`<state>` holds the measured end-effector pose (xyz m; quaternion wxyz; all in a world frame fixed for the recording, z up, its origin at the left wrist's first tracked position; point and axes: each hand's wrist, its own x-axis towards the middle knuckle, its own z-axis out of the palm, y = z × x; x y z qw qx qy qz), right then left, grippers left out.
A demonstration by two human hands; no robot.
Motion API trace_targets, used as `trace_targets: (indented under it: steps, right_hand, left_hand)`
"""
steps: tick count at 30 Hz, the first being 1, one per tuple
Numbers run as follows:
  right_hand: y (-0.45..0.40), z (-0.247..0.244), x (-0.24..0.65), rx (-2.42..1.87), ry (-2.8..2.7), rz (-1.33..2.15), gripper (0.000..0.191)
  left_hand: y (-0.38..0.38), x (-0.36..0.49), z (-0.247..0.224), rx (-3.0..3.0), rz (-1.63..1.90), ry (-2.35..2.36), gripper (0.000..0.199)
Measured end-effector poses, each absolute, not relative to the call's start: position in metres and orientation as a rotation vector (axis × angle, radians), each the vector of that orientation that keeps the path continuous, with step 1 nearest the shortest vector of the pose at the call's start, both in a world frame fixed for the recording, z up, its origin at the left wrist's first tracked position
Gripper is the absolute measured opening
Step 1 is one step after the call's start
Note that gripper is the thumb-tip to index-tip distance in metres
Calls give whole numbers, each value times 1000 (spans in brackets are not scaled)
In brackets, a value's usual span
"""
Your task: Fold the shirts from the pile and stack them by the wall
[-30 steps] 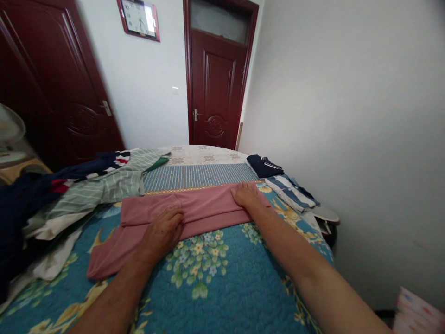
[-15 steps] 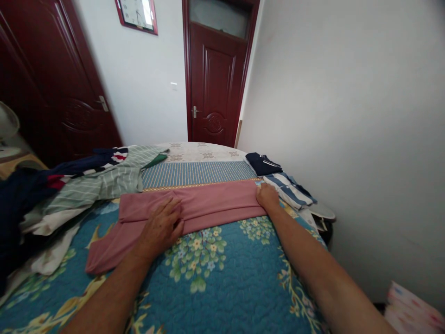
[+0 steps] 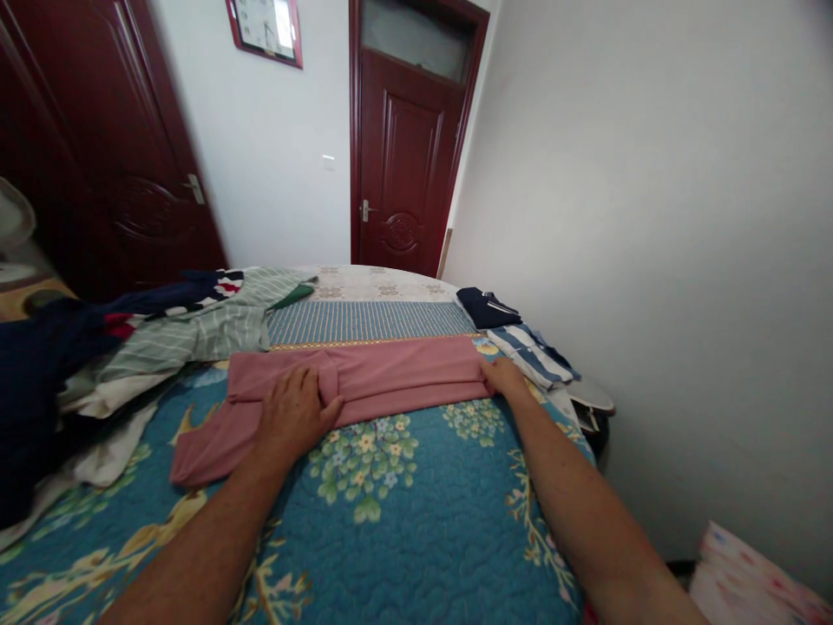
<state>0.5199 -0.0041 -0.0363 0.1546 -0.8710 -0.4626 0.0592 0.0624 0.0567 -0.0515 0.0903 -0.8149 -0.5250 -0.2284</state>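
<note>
A long pink garment (image 3: 409,369) lies folded into a strip across the blue floral quilt (image 3: 429,495). Its left end bends toward the front. My left hand (image 3: 296,412) rests flat on the left half of the garment, fingers on the cloth and thumb apart. At the right end my right hand (image 3: 504,377) has its fingers closed on the garment's edge; the fingertips are partly hidden.
Piled clothes, among them a green striped garment (image 3: 214,334) and a navy one (image 3: 52,356), lie at the left. Folded navy clothing (image 3: 488,308) and a blue-and-white striped item (image 3: 537,354) sit at the back right, near the wall (image 3: 651,217).
My left hand has slid slightly left and back on the garment. My right hand has shifted slightly lower along the right edge. The view has moved a little.
</note>
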Motion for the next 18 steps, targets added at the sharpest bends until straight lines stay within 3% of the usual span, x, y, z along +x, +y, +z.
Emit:
trace_targets:
  steps: [10,18]
  right_hand:
    - [-8,-37,519,-2241,-1290,89,49]
    - [-6,-36,528,-2484,-1393,25,50]
  left_hand:
    - [45,67,-45,-2464,-482,-1737,74]
    - [41,68,-42,-2467,-483,-1753,70]
